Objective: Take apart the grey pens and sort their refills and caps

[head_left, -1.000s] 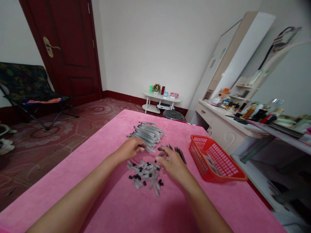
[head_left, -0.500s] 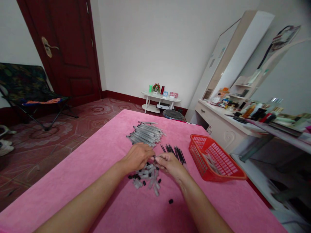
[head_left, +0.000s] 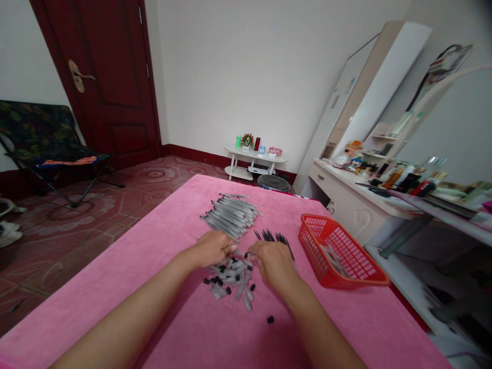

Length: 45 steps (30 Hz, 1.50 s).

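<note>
My left hand (head_left: 216, 249) is closed with curled fingers, just in front of the row of clear pen barrels (head_left: 230, 211). What it grips is hidden, though a dark tip shows by its far-left edge. My right hand (head_left: 273, 260) is bent down with fingers together, its fingertips beside a small black piece (head_left: 246, 254). I cannot tell whether that piece is held. Below and between the hands lies a loose pile of clear pen caps (head_left: 240, 279) mixed with small black plugs (head_left: 218, 280). Thin black refills (head_left: 283, 240) lie just beyond my right hand.
A red plastic basket (head_left: 323, 256) with some pale thin pieces inside stands at the right on the pink cloth (head_left: 134, 277). One black plug (head_left: 270, 320) lies alone near me. A dresser (head_left: 357, 195) stands to the right, past the table edge.
My hands were together at the fingertips over the pile; now they are apart. The left has drawn back slightly left, and the right has turned palm-down over the pile's right side.
</note>
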Motion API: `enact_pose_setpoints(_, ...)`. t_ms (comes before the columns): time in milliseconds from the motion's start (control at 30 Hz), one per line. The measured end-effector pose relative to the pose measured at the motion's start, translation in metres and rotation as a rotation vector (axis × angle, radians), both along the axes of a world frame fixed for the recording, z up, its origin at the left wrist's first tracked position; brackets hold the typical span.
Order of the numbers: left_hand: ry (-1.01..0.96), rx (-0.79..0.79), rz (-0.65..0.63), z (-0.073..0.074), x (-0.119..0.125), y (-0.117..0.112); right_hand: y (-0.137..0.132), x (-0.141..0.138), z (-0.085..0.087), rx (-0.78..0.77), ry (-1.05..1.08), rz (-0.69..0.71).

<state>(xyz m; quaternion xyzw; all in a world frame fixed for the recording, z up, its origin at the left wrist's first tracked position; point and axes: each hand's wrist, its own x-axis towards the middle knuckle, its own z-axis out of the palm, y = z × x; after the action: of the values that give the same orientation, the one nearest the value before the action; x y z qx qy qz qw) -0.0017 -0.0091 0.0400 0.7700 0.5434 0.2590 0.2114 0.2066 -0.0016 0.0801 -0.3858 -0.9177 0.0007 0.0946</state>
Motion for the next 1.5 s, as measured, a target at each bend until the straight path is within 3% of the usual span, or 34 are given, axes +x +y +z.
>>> enact_pose_setpoints(67,-0.143,0.025,0.047,-0.004,-0.007,0.007,0.003,0.003,0.001,-0.009,0.049,-0.025)
enact_pose_setpoints(167,-0.588,0.075,0.037,-0.005,-0.008,0.016,0.004,0.005,-0.003,-0.119,0.161,-0.028)
enact_pose_setpoints(300,-1.260,-0.076,-0.007,-0.001,0.002,0.015,0.001,-0.002,-0.015,-0.322,0.350,0.042)
enact_pose_setpoints(433,-1.579,-0.208,0.024,-0.001,0.011,0.010,0.002,-0.011,-0.025,-0.502,0.611,0.002)
enact_pose_setpoints(600,-1.674,-0.252,0.037,-0.008,0.020,0.008,0.007,-0.019,-0.036,-0.783,0.787,-0.098)
enact_pose_setpoints(667,-1.666,-0.246,0.061,-0.010,0.023,0.007,0.007,-0.019,-0.038,-0.724,0.793,-0.139)
enact_pose_setpoints(833,-1.608,-0.217,0.151,-0.013,0.027,0.006,0.007,-0.015,-0.038,-0.373,0.707,-0.249)
enact_pose_setpoints(1033,-1.595,-0.203,0.153,-0.016,0.027,0.006,0.010,-0.015,-0.039,-0.497,0.702,-0.191)
enact_pose_setpoints(1200,-1.588,-0.186,0.171,-0.015,0.028,0.005,0.011,-0.015,-0.041,-0.370,0.724,-0.256)
enact_pose_setpoints(1367,-1.582,-0.155,0.176,-0.017,0.027,0.006,0.012,-0.014,-0.044,-0.495,0.724,-0.219)
enact_pose_setpoints(1500,-1.593,-0.152,0.171,-0.016,0.027,0.006,0.013,-0.014,-0.045,-0.382,0.775,-0.247)
